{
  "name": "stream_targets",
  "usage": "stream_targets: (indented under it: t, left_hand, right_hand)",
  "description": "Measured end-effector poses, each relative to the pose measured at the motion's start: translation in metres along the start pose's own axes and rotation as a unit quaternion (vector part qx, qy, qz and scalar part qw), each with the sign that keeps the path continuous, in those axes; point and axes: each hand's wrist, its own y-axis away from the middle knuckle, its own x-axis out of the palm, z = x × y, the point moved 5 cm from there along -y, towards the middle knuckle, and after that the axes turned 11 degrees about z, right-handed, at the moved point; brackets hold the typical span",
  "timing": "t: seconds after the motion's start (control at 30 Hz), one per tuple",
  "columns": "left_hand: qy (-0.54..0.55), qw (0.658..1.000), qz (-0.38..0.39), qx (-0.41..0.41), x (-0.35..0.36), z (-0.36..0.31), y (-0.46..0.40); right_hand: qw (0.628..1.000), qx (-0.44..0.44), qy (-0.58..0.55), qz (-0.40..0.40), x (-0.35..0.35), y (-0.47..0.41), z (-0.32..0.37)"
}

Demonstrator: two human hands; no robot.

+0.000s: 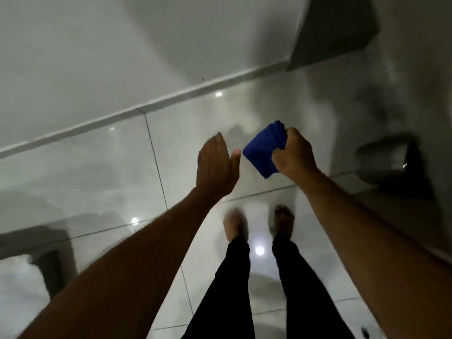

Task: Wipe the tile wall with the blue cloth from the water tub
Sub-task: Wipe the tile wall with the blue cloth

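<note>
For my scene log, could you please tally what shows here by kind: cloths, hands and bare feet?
Blue cloth: 1
Hands: 2, left hand and right hand
Bare feet: 2, left foot and right foot
Total: 5

A home bathroom: glossy pale floor tiles (105,167), a plain wall (97,57) with skirting (151,106), bare feet (236,227).

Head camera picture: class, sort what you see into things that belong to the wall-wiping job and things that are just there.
Belongs to the job:
- blue cloth, folded, gripped in the right hand
- left hand, open, empty, beside the cloth
- wall behind the hands

Just there:
- glossy floor tiles
- bare feet
- dark object at right, too blurred to name
</note>
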Motion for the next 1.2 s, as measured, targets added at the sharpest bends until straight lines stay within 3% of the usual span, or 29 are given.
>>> stream_targets:
  t: [0.13, 0.3, 0.37, 0.43, 0.5, 0.6, 0.73, 0.83, 0.9, 0.93, 1.0, 1.1, 1.13, 1.17, 1.2]
  left_hand:
    - [-0.082, 0.991, 0.090, -0.059, 0.157, 0.102, -0.042]
    - [-0.133, 0.983, 0.122, -0.017, 0.329, 0.193, -0.105]
    - [-0.152, 0.981, 0.120, -0.006, 0.382, 0.225, -0.130]
    - [-0.170, 0.979, 0.112, -0.012, 0.414, 0.251, -0.153]
    - [-0.183, 0.977, 0.105, -0.030, 0.438, 0.270, -0.177]
    - [-0.170, 0.980, 0.095, -0.037, 0.457, 0.286, -0.191]
    - [-0.159, 0.984, 0.068, -0.029, 0.462, 0.296, -0.192]
    - [-0.160, 0.985, 0.062, -0.032, 0.461, 0.298, -0.192]
    - [-0.158, 0.985, 0.067, -0.026, 0.461, 0.299, -0.191]
    - [-0.158, 0.985, 0.067, -0.022, 0.459, 0.299, -0.191]
    - [-0.159, 0.985, 0.071, -0.020, 0.457, 0.299, -0.191]
    - [-0.166, 0.984, 0.065, -0.016, 0.460, 0.298, -0.191]
    - [-0.167, 0.984, 0.062, -0.014, 0.461, 0.299, -0.190]
    - [-0.168, 0.984, 0.059, -0.012, 0.461, 0.300, -0.190]
    - [-0.169, 0.984, 0.059, -0.014, 0.461, 0.300, -0.190]
  right_hand:
    - [0.991, 0.127, 0.018, 0.036, 0.090, -0.084, -0.156]
    - [0.973, 0.195, 0.035, 0.120, 0.185, -0.191, -0.316]
    - [0.973, 0.185, 0.118, 0.068, 0.205, -0.225, -0.360]
    - [0.962, 0.081, 0.257, -0.042, 0.225, -0.234, -0.382]
    - [0.959, -0.001, 0.276, -0.067, 0.260, -0.226, -0.394]
    - [0.958, -0.001, 0.280, -0.062, 0.299, -0.218, -0.405]
    - [0.931, -0.079, 0.348, -0.079, 0.282, -0.294, -0.368]
    - [0.917, -0.120, 0.354, -0.136, 0.252, -0.377, -0.315]
    - [0.920, -0.121, 0.344, -0.146, 0.262, -0.366, -0.309]
    - [0.915, -0.148, 0.360, -0.105, 0.280, -0.342, -0.319]
    - [0.861, -0.267, 0.433, 0.027, 0.320, -0.269, -0.355]
    - [0.715, -0.424, 0.524, 0.184, 0.307, -0.251, -0.385]
    - [0.697, -0.443, 0.536, 0.177, 0.296, -0.276, -0.375]
    - [0.710, -0.434, 0.536, 0.140, 0.286, -0.310, -0.352]
    - [0.754, -0.390, 0.524, 0.072, 0.276, -0.349, -0.323]
